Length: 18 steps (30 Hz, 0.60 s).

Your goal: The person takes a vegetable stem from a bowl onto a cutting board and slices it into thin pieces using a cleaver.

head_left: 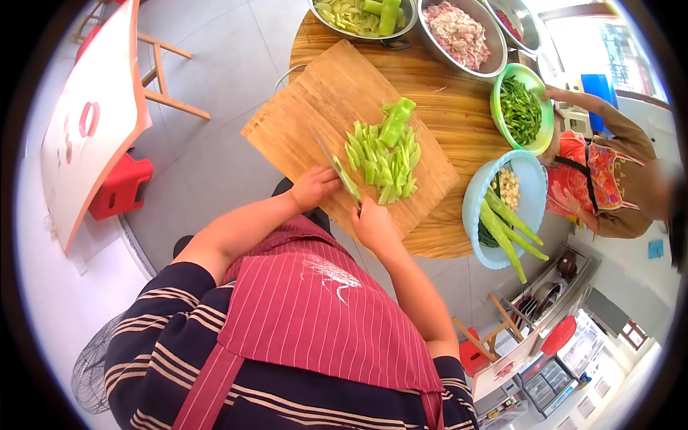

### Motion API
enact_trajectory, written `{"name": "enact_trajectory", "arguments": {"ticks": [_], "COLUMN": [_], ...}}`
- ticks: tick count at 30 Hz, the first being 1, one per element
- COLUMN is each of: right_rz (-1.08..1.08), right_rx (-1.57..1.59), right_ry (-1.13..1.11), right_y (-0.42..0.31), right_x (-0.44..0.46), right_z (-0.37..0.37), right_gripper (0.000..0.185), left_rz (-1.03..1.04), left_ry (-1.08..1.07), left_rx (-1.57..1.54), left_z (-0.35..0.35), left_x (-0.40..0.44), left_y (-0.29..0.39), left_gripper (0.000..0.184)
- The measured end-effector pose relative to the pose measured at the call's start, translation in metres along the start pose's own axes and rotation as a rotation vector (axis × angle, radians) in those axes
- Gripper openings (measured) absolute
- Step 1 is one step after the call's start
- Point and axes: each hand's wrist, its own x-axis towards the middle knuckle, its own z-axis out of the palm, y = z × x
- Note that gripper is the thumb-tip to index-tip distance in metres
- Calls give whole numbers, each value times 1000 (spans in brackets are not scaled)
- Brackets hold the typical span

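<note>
My right hand (375, 227) is closed around the handle of a kitchen knife (332, 155), near the front edge of a wooden cutting board (301, 107). The blade points away to the upper left, and a green slice lies along it. My left hand (315, 188) is at the blade's left side, its fingers drawn together against it; what they pinch, if anything, is hidden. Just right of the knife, a pile of sliced pale-green celtuce (380, 161) covers part of the board. A thicker celtuce piece (397, 122) rests on top of it.
Around the wooden table (430, 115) stand a pot of sliced celtuce (347, 16), a bowl of minced meat (457, 36), a green basin of chopped greens (522, 111) and a blue basin (473, 208) with long stems and garlic cloves. A co-worker's hand (555, 94) touches the green basin.
</note>
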Motion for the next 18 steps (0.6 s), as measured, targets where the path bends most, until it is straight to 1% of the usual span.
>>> {"name": "enact_trajectory", "arguments": {"ticks": [1,3,4,5,7,9,10,12,14,15,16,18], "right_rz": [-2,70,73,31,-19,-71,-73,19,35,49,49,54], "right_rx": [-2,-93,-94,-57,-17,81,82,20,-27,-74,-81,-75], "right_ry": [0,-40,-40,-1,56,98,103,45,-12,-56,-52,-29], "right_y": [-1,-4,-1,4,9,6,8,1,-7,-9,-7,3], "right_x": [-1,-2,4,18,36,41,40,23,2,-3,-1,14], "right_z": [1,5,10,18,23,23,21,5,-5,-7,0,19], "right_gripper": [26,27,27,26,26,26,26,26,27,29,29,29], "left_rz": [34,31,27,28,-47,-33,-28,-64,-109,-66,-15,-31], "left_ry": [16,37,57,55,-18,-4,11,-15,-42,12,73,69], "left_rx": [15,29,45,42,-44,-33,-28,-21,-20,-1,21,4], "left_z": [1,2,3,5,5,3,3,3,5,5,7,6], "left_x": [0,1,1,-1,-1,-2,0,-1,-5,-4,-4,-3], "left_y": [-1,-1,0,2,0,2,2,3,5,3,2,3], "left_gripper": [26,26,26,26,26,27,28,26,26,26,26,26]}}
